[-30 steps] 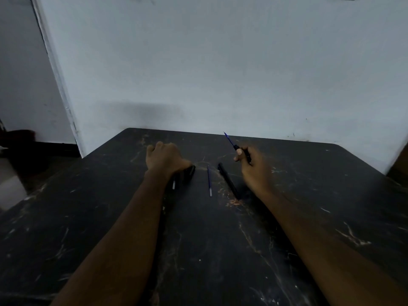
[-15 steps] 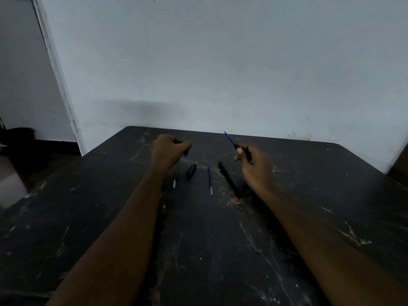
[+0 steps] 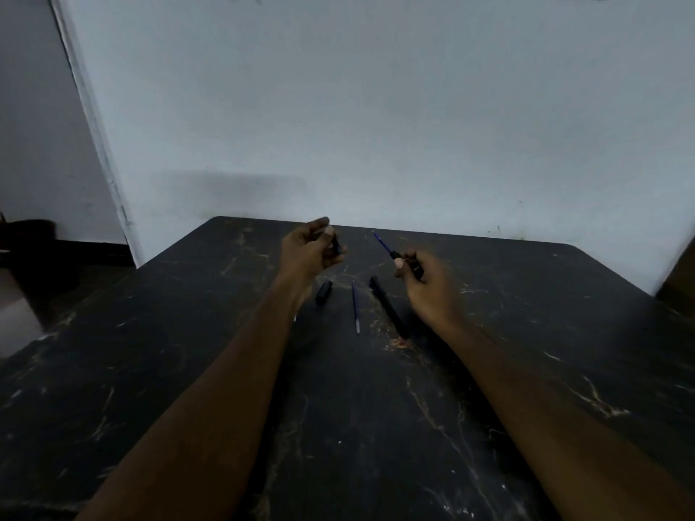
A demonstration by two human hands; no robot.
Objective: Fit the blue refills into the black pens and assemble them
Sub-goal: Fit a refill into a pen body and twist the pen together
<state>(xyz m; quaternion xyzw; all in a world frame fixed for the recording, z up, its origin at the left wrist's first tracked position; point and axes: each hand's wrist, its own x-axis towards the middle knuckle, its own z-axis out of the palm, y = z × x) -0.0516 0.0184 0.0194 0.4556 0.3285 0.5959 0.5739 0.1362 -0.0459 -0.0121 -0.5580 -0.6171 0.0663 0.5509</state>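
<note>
Nearest you, your two bare forearms run forward over the scuffed black table (image 3: 188, 370), which is bare on the near side. Further out, between your wrists, three loose parts lie on it: a short black pen piece (image 3: 323, 292) to the left, a loose blue refill (image 3: 355, 307) in the middle with its pale end toward you, and a longer black pen barrel (image 3: 387, 306) just to its right, angled away. A small pale tip shows by your left wrist; you cannot tell what it belongs to.

Beyond those, both hands are raised off the table. Your left hand (image 3: 310, 250) has its fingers curled around a short black pen part (image 3: 336, 244), pinched between thumb and fingertips. Your right hand (image 3: 428, 280) is closed around a black barrel section (image 3: 413, 263) with a blue refill (image 3: 381, 243) sticking out of it, pointing up and away toward the left hand. The two held parts are near each other but apart.

These pieces look light, slim and smooth, so they will likely roll or slip. The refill is thin and probably flexes; hold the barrel close to its open end, and keep the refill straight rather than pushing on its tip. Pinch the short part by its sides.

No brand, label or writing is readable on anything here; the light is dim.
</note>
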